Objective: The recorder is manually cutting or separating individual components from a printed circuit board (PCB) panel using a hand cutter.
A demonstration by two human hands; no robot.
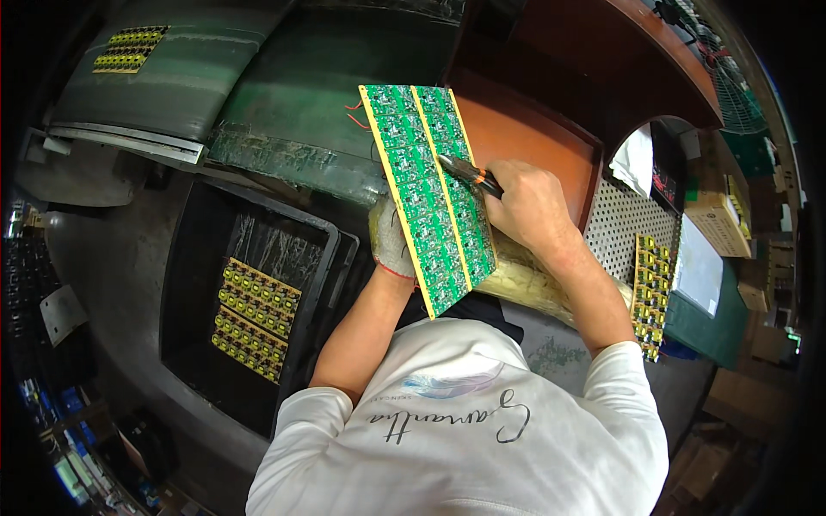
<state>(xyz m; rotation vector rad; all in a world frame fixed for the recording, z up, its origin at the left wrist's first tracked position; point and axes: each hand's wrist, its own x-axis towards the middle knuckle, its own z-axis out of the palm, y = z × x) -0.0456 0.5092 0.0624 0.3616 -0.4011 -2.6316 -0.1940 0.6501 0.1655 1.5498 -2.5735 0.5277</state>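
Observation:
A large green circuit board panel (413, 185) with yellow strips along its left edge and middle stands tilted up before my chest, solder side facing me. My left hand (393, 243), in a pale work glove with a red cuff edge, supports the panel from behind. The panel hides most of its fingers. Bare, my right hand (532, 202) is closed round a pair of cutting pliers (474, 175) with black and orange handles. The pliers' tip lies at the panel's middle strip. Thin red wires (355, 114) stick out at the panel's upper left edge.
A black crate (194, 284) at left holds a board with yellow components (255, 318). Similar boards lie on the green conveyor belt (198, 95) and at the right (651, 297). An orange-brown tray (525, 120) and a perforated metal surface (621, 219) sit beyond my right hand.

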